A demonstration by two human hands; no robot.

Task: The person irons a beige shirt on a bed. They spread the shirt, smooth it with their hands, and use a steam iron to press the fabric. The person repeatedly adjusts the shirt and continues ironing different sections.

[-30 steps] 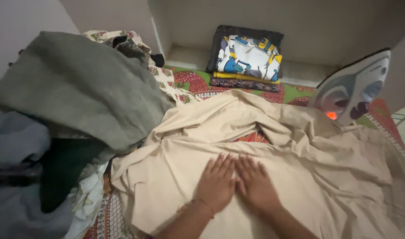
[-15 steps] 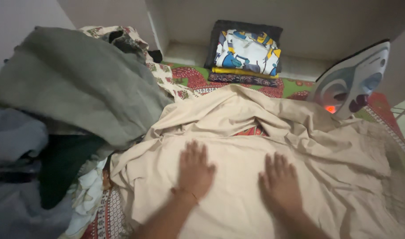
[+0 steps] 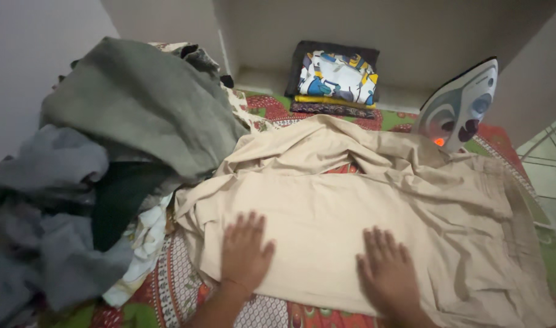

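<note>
Both hands are flat on the beige garment (image 3: 351, 206), palms down, fingers spread and gripping nothing. The left hand (image 3: 244, 252) sits near the garment's near-left edge, and the right hand (image 3: 390, 273) is further right along the near edge. They're well apart now; a second ago they were side by side, practically touching in the middle of the cloth, and half a second ago they'd already started sliding outward. The stretch of fabric between them looks a lot smoother than before, while the far half is still bunched in folds.

The garment itself lies across the middle of the patterned bedspread (image 3: 175, 288), red and green with small prints, which shows bare at the near-left corner and along the far edge.

An iron (image 3: 463, 109) stands upright on its heel at the far-right side, just touching the rumpled far edge of the beige cloth, with a small orange light glowing on it. It hasn't changed position relative to the cloth.

Along the left side there's a big heap of clothes (image 3: 126, 115), grey-green on top with grey and dark pieces underneath. At the far edge, against the wall, sits a folded stack (image 3: 336, 82) with a colourful printed piece on top. Same spots as before.
</note>
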